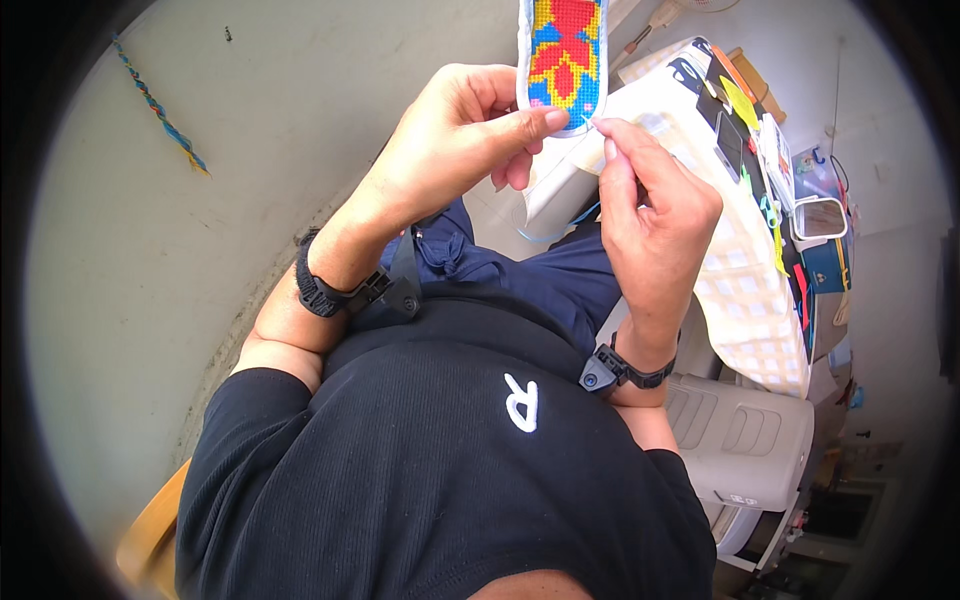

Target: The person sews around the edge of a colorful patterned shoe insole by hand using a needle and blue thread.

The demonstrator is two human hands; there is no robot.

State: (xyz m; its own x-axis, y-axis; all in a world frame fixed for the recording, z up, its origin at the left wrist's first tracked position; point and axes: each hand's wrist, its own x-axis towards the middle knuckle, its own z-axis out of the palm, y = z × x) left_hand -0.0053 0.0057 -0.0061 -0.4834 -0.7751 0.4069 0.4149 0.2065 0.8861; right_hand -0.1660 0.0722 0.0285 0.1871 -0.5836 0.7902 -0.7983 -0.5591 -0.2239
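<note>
Held up at the top of the head view is a cross-stitched shoe insole, patterned in red, yellow, blue and a little pink, with a white bound edge. My left hand grips its lower left edge, the thumb lying across the rounded end. The thumb and forefinger of my right hand are pinched together at the lower right edge of the insole. A short, thin, pale thing, perhaps a needle or thread, shows at those fingertips; it is too small to tell which.
On the right stands a table with a checked cloth, bearing a phone, a white-framed mirror and coloured thread skeins. Below it is a grey plastic case. A braided cord hangs at the left wall. A wooden chair is behind me.
</note>
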